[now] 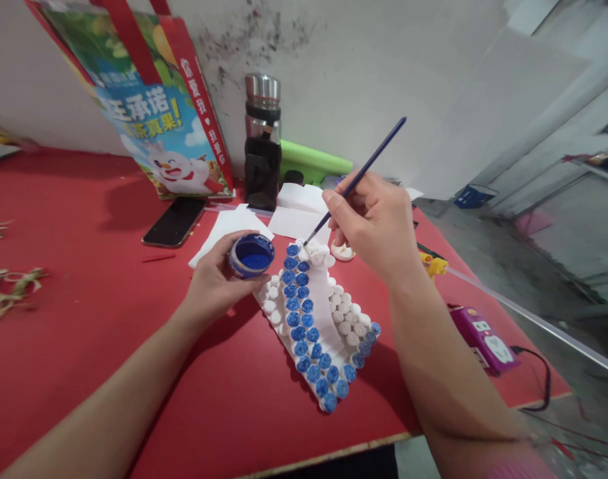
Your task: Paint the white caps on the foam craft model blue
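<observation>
While gripped: paint pot (251, 255), brush (356, 178).

blue paint pot (251, 255), blue-and-white studded craft piece (314, 326), red table (84, 299), blue-handled brush (356, 179).

At the centre of the frame the left hand (215, 283) grips a small pot of blue paint (251, 255), held just beside a white model (316, 326) studded with round caps — some blue, some white — lying on the red counter (84, 319). The right hand (376, 223) pinches a thin brush (356, 179), its tip touching the model's upper end. Above, a dark flask (262, 143) stands by the wall, with a printed bag (149, 100) in the upper left and a phone (174, 221) below it. White paper sheets (299, 213) lie behind the model — a purple device (483, 336) sits at the right edge.
</observation>
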Action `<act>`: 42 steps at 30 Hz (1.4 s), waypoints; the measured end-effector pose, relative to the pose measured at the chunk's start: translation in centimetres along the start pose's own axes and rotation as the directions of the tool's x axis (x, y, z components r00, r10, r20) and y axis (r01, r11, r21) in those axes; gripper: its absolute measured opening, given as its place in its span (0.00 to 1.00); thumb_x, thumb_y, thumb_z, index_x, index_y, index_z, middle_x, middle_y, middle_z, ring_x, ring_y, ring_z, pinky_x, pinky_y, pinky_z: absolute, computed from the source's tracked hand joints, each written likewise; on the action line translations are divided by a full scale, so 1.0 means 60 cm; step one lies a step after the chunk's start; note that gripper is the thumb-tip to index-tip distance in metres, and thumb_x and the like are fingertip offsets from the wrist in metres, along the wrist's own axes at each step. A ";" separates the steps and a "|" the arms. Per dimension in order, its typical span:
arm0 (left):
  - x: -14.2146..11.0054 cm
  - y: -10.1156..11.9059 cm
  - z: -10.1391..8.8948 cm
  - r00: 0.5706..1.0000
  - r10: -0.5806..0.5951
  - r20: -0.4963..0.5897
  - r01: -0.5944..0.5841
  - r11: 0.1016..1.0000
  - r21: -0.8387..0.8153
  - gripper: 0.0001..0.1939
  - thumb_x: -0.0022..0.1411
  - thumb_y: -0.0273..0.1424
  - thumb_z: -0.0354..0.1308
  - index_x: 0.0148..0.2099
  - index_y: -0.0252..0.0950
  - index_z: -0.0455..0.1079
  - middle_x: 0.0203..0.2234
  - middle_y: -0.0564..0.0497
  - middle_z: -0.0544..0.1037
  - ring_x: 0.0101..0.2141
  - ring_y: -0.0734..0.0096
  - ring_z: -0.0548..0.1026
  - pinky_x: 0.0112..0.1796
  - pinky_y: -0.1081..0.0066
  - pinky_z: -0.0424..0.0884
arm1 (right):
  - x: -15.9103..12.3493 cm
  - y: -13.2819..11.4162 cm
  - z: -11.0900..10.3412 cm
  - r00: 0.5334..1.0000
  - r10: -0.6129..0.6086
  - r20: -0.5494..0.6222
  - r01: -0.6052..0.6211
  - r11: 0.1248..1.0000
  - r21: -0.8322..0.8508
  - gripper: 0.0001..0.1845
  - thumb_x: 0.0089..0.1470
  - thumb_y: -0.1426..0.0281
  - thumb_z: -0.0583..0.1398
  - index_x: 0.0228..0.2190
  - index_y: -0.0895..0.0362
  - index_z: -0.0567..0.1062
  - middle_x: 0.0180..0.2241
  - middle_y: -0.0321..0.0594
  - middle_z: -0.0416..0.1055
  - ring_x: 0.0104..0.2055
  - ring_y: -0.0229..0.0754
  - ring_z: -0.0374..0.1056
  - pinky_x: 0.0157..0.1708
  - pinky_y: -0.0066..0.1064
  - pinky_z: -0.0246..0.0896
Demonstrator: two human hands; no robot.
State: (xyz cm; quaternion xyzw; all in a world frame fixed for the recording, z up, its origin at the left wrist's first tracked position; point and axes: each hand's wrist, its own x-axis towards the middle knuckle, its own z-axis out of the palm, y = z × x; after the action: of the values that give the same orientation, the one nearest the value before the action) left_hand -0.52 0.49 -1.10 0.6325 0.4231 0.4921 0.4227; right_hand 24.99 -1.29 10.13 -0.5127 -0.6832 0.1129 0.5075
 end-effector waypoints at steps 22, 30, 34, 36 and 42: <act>0.000 0.005 0.002 1.000 0.000 0.007 0.000 1.000 -0.007 0.40 0.48 0.40 0.85 0.61 0.40 0.78 0.60 0.40 0.84 0.61 0.39 0.82 0.65 0.43 0.78 | -0.002 0.003 0.013 1.000 0.012 -0.029 -0.011 0.999 0.051 0.12 0.71 0.66 0.65 0.33 0.50 0.70 0.24 0.29 0.69 0.25 0.37 0.68 0.26 0.33 0.61; -0.001 0.008 0.002 1.000 -0.003 0.001 0.003 1.000 -0.006 0.40 0.47 0.39 0.85 0.61 0.40 0.78 0.60 0.41 0.84 0.61 0.39 0.81 0.66 0.43 0.77 | -0.002 0.000 0.011 1.000 0.026 -0.017 -0.025 0.999 0.034 0.12 0.70 0.66 0.65 0.33 0.49 0.70 0.25 0.30 0.69 0.26 0.37 0.68 0.26 0.32 0.61; -0.001 0.007 0.003 1.000 -0.006 0.000 0.006 1.000 -0.015 0.40 0.47 0.40 0.86 0.61 0.41 0.78 0.61 0.41 0.84 0.62 0.38 0.81 0.66 0.42 0.77 | -0.001 -0.001 0.008 0.999 0.032 -0.014 -0.032 0.999 0.009 0.14 0.69 0.63 0.66 0.32 0.49 0.69 0.25 0.32 0.69 0.27 0.38 0.69 0.24 0.31 0.61; -0.001 0.007 0.003 1.000 -0.005 0.001 0.005 1.000 -0.017 0.41 0.47 0.41 0.86 0.61 0.41 0.78 0.60 0.41 0.84 0.62 0.38 0.81 0.66 0.42 0.77 | -0.001 -0.002 0.007 0.999 0.033 -0.017 -0.033 0.999 0.000 0.14 0.69 0.62 0.65 0.32 0.49 0.69 0.25 0.32 0.69 0.27 0.39 0.69 0.24 0.31 0.62; -0.001 0.006 0.003 1.000 -0.007 0.002 0.007 1.000 -0.011 0.41 0.47 0.41 0.86 0.61 0.40 0.78 0.61 0.41 0.83 0.62 0.40 0.81 0.66 0.44 0.77 | 0.000 0.000 0.005 0.999 0.026 -0.032 -0.026 1.000 -0.005 0.13 0.69 0.64 0.66 0.32 0.49 0.70 0.25 0.31 0.69 0.28 0.39 0.70 0.27 0.33 0.64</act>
State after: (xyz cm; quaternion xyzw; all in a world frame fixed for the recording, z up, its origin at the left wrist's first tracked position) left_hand -0.30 0.33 -0.79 0.6292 0.4220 0.4925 0.4283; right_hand 24.77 -1.20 9.97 -0.5247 -0.6684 0.1095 0.5157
